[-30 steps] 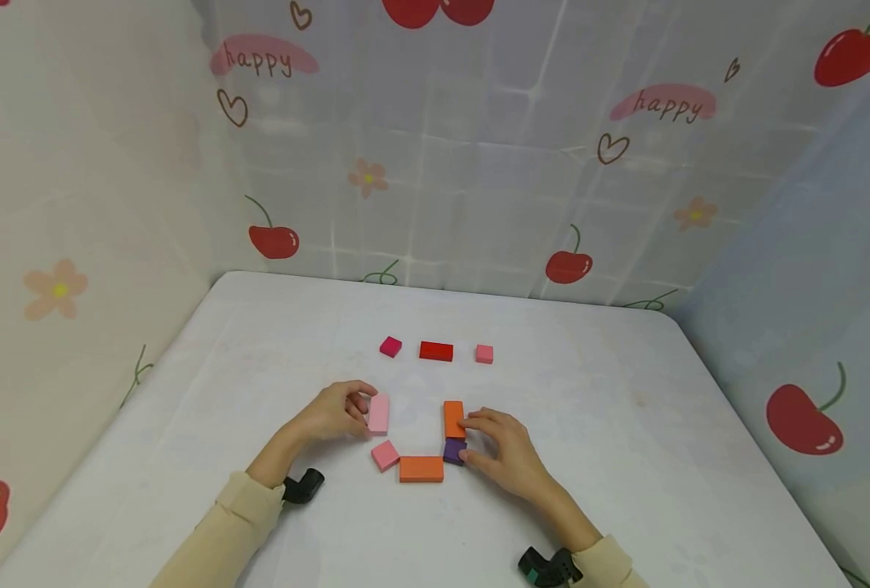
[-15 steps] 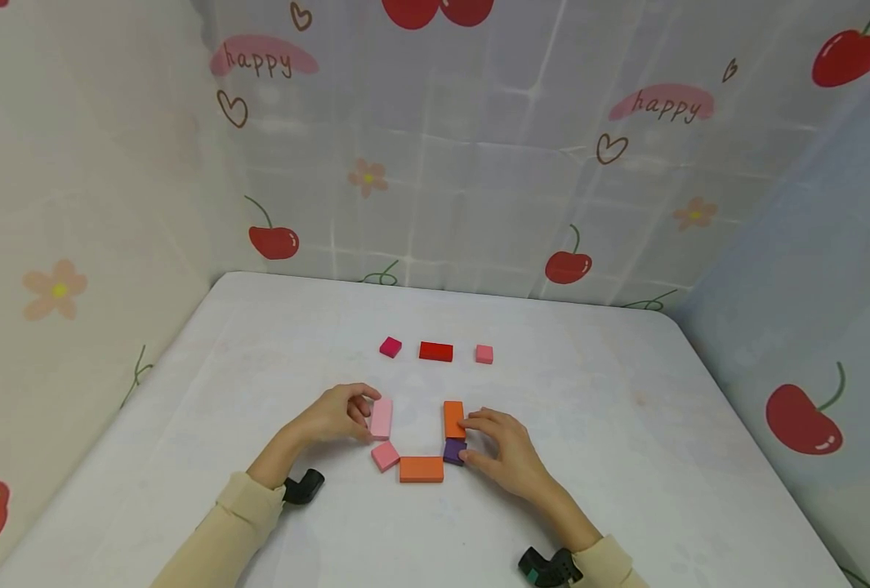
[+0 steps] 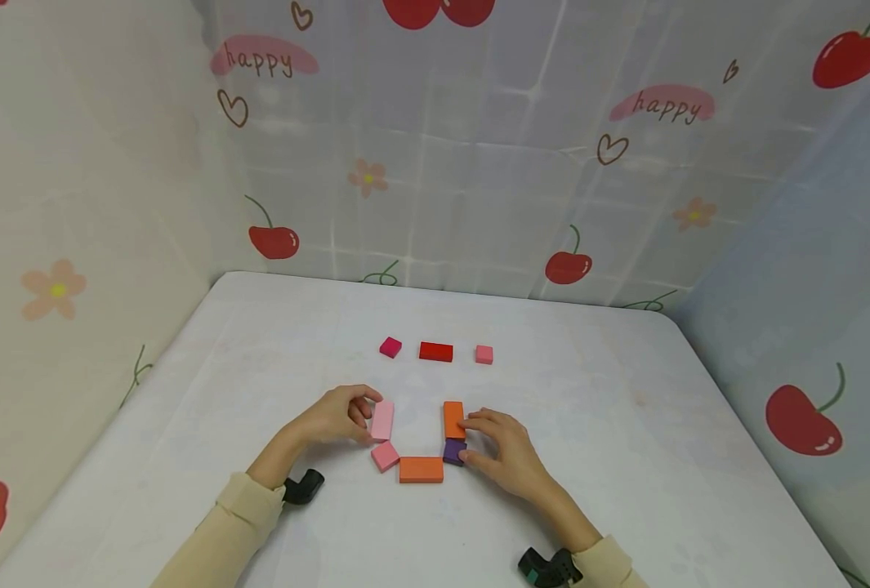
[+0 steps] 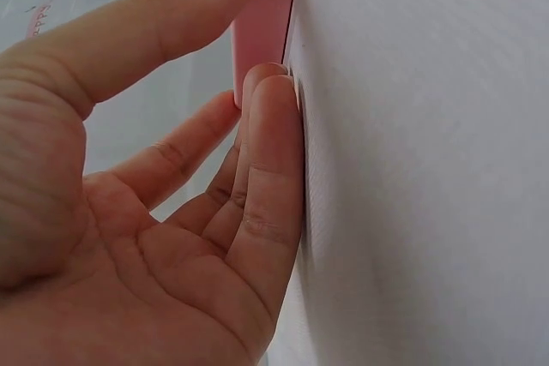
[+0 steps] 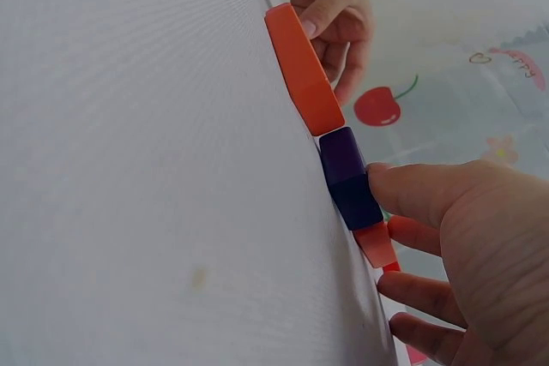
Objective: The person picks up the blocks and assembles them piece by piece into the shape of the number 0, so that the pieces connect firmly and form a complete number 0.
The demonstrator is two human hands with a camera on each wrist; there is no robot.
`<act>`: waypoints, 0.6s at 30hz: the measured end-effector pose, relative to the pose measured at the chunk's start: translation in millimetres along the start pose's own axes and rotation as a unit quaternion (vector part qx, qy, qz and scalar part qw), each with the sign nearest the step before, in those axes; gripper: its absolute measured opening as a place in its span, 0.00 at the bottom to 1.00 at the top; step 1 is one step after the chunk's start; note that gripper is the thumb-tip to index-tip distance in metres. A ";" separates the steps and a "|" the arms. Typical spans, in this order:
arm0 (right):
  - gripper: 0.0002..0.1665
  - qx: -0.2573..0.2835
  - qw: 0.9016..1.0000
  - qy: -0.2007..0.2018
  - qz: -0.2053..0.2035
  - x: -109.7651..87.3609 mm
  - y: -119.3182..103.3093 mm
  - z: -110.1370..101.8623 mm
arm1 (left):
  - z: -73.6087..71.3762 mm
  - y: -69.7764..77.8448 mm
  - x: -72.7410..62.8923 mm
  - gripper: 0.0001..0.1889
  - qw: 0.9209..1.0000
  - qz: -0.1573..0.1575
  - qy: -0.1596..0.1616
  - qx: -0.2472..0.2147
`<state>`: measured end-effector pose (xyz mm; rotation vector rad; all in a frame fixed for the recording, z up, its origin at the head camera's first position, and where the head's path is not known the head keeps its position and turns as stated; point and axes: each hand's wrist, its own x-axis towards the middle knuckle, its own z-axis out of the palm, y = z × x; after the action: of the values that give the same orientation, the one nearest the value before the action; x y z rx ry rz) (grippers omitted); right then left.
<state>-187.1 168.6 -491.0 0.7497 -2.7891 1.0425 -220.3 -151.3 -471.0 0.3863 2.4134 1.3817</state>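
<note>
Pale-pink rectangular block (image 3: 382, 421), pinched by the left hand (image 3: 336, 414), now lies closer to the deeper-pink square block (image 3: 385, 456), seemingly touching, linking that side.

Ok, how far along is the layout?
Looks done: front orange block, purple block, right orange block, forming a corner. In hand: left hand holds long pink block; right hand touches purple block. Probably left: red block, magenta block, far pink block, lying apart.

the right hand (image 3: 510, 456) partly hides the purple block (image 3: 452, 450)
</note>
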 end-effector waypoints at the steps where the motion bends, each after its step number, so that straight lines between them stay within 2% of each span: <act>1: 0.24 -0.001 1.000 0.000 0.000 0.2 0.0 0.1 | 0.0 0.2 -0.1 0.30 1.000 -0.002 0.001 0.000; 6: 0.24 0.001 1.000 -0.003 0.003 -0.1 -1.2 -0.8 | 0.1 1.4 -1.3 0.30 1.000 -0.003 0.000 0.001; 10: 0.24 0.001 1.000 -0.003 0.001 -0.3 -1.0 -0.8 | -2.7 2.1 -4.0 0.33 1.000 -0.003 -0.006 0.000; 12: 0.24 0.000 1.000 -0.001 0.002 -0.2 -0.6 -0.5 | -5.0 3.0 -6.0 0.36 1.000 -0.006 0.001 0.003; 15: 0.24 0.000 1.000 0.001 0.003 -0.8 0.2 -0.3 | -6.2 6.5 -9.5 0.36 0.999 -0.015 0.035 0.006; 18: 0.24 -0.001 1.000 0.000 0.002 -1.0 0.4 -0.6 | -2.6 10.9 -13.1 0.32 0.996 -0.015 0.086 -0.020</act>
<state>-186.4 169.6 -491.0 0.7432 -2.7924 1.0393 -208.7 -153.1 -458.4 0.2278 2.5119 1.5032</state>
